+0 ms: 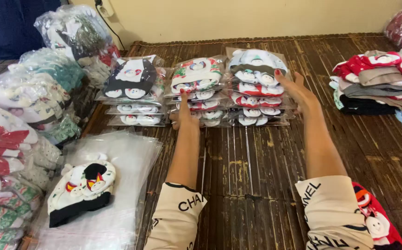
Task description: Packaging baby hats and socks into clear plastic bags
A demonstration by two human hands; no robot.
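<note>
A dark woven bamboo mat carries three stacks of bagged knit hats near its far edge, a loose pile of unbagged hats at its right edge, and empty clear plastic bags toward its left edge.

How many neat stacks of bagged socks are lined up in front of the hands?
3: left stack, middle stack touched by the left hand, right stack beside the right hand.
</note>
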